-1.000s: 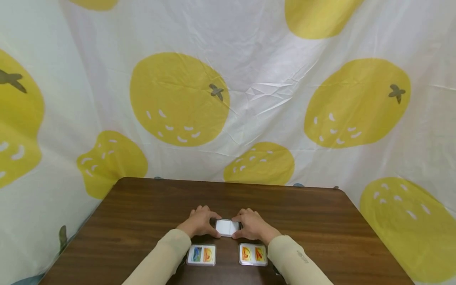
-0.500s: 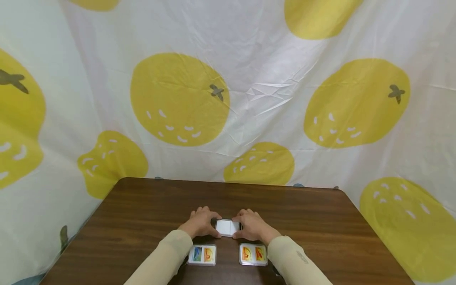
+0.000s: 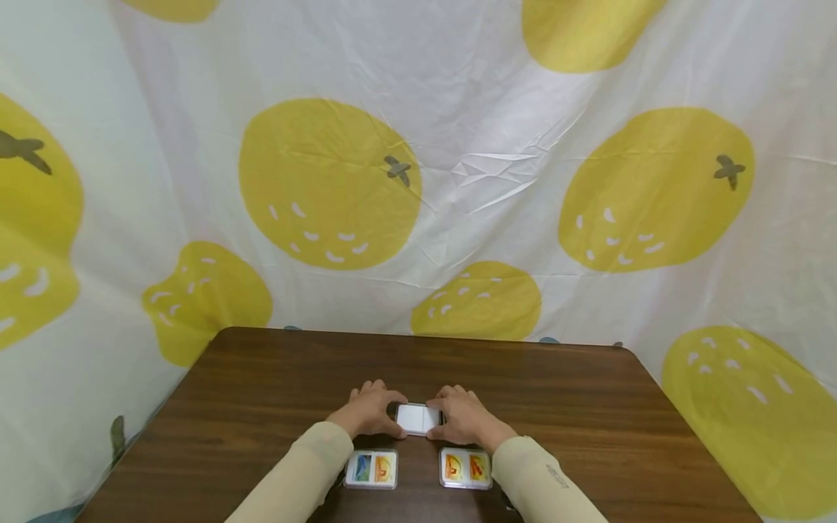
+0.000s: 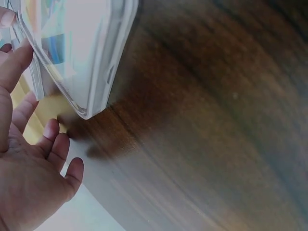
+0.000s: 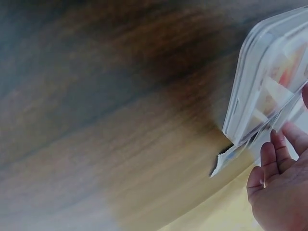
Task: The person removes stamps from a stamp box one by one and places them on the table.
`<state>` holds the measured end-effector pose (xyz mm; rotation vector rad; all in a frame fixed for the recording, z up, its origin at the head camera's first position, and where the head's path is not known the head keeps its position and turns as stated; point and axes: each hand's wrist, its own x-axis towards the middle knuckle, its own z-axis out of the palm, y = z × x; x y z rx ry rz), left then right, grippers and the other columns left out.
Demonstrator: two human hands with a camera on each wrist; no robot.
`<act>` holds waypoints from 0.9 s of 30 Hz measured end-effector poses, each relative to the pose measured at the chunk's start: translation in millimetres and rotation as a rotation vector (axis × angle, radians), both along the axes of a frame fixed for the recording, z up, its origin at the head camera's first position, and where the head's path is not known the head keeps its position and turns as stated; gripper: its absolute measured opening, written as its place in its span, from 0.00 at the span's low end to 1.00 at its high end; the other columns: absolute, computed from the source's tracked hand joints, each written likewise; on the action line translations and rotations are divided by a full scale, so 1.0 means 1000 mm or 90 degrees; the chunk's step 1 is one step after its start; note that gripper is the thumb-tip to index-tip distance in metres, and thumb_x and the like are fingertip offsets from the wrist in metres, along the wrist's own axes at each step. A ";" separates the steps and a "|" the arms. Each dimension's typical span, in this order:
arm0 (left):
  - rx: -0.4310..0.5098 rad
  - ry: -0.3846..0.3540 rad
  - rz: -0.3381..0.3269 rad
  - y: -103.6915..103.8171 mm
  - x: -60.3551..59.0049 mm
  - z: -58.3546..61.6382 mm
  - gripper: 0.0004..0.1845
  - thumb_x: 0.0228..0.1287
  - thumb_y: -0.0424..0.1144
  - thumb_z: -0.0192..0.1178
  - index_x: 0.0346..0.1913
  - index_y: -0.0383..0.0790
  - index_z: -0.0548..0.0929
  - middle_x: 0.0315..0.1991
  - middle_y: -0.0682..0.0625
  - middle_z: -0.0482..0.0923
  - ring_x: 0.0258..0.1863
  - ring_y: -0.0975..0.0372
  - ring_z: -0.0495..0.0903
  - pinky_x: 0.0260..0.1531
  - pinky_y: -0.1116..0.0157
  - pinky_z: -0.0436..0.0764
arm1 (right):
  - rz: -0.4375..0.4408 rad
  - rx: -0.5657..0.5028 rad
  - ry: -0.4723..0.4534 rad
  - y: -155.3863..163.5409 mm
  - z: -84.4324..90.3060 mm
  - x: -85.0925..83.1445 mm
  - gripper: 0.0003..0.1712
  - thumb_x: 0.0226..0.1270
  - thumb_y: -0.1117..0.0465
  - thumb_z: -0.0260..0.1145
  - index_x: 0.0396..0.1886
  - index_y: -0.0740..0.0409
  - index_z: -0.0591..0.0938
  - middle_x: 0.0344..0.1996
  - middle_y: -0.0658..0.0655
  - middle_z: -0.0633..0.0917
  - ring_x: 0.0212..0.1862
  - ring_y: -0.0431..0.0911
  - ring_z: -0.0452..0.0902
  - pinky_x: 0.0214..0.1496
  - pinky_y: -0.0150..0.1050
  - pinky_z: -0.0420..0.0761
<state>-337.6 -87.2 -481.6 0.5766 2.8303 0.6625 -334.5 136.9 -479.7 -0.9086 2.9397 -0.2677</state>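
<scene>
Work in hand: you hold a small clear case (image 3: pixel 418 418) between your two hands, on the wooden table (image 3: pixel 588 407), directly in front of you.
Left hand: your left hand (image 3: pixel 368 410) has its fingers curled around the left end of the case. In the left wrist view the thumb and fingertips (image 4: pixel 9 57) touch its clear edge.
Right hand: your right hand (image 3: pixel 461 415) grips the right end in the same way, fingers curled over the top.
Where the case is: it lies flat or almost flat on the table between both hands, and its top face looks plain white from the head view.
How far along: I judge you are in the middle of handling this case, either closing or opening it. The pictures do not tell me which one, and I cannot see if the lid is fully seated.
Already placed: two other cases lie nearer to you than your hands. The left card case (image 3: pixel 370 468) is beside your left wrist and the right card case (image 3: pixel 465 467) is beside your right wrist, well apart from each other.
Contents: each of these two shows coloured picture cards through the clear lid. In the right wrist view a case (image 5: pixel 269 77) holds cards with orange print, and some card edges (image 5: pixel 226 159) stick out at its corner.
Contents of the held case: cannot tell.
</scene>
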 end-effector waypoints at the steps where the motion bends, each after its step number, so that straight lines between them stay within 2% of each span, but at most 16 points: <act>1: -0.003 0.000 -0.001 0.000 0.000 0.000 0.32 0.48 0.54 0.77 0.58 0.50 0.83 0.47 0.47 0.70 0.49 0.52 0.66 0.52 0.48 0.62 | -0.002 0.003 0.002 0.000 0.000 0.000 0.32 0.59 0.45 0.74 0.59 0.57 0.82 0.52 0.57 0.79 0.56 0.53 0.72 0.57 0.51 0.70; 7: -0.027 0.007 -0.009 0.002 0.006 0.004 0.31 0.49 0.53 0.76 0.57 0.48 0.81 0.46 0.47 0.69 0.48 0.52 0.66 0.50 0.49 0.62 | -0.016 -0.008 -0.005 -0.005 0.001 0.003 0.31 0.57 0.47 0.74 0.58 0.58 0.82 0.51 0.57 0.79 0.55 0.54 0.72 0.56 0.52 0.69; 11: -0.032 0.017 -0.014 0.002 0.005 0.004 0.31 0.49 0.54 0.75 0.57 0.47 0.81 0.45 0.47 0.69 0.48 0.52 0.66 0.49 0.50 0.62 | -0.029 -0.022 -0.009 -0.006 0.000 0.003 0.33 0.56 0.48 0.73 0.59 0.59 0.81 0.52 0.58 0.79 0.57 0.55 0.71 0.57 0.54 0.68; 18: -0.042 0.021 -0.012 0.000 0.003 0.002 0.42 0.48 0.56 0.76 0.66 0.44 0.75 0.53 0.45 0.71 0.54 0.50 0.68 0.52 0.48 0.63 | -0.030 -0.054 0.005 0.000 0.002 0.004 0.36 0.56 0.48 0.73 0.63 0.59 0.79 0.53 0.59 0.79 0.57 0.56 0.71 0.56 0.55 0.69; 21: -0.032 0.008 -0.007 -0.002 0.004 0.003 0.45 0.48 0.56 0.76 0.68 0.43 0.72 0.56 0.43 0.72 0.57 0.48 0.68 0.54 0.47 0.63 | -0.027 -0.091 0.007 0.005 0.004 0.006 0.34 0.57 0.50 0.73 0.62 0.60 0.79 0.52 0.59 0.79 0.56 0.56 0.71 0.55 0.56 0.69; 27: 0.007 0.009 -0.003 -0.005 0.006 0.007 0.44 0.50 0.55 0.75 0.69 0.42 0.71 0.59 0.40 0.71 0.60 0.45 0.67 0.55 0.44 0.62 | -0.015 -0.149 0.024 0.019 0.004 0.011 0.30 0.59 0.54 0.71 0.60 0.61 0.80 0.50 0.58 0.80 0.54 0.56 0.72 0.53 0.56 0.69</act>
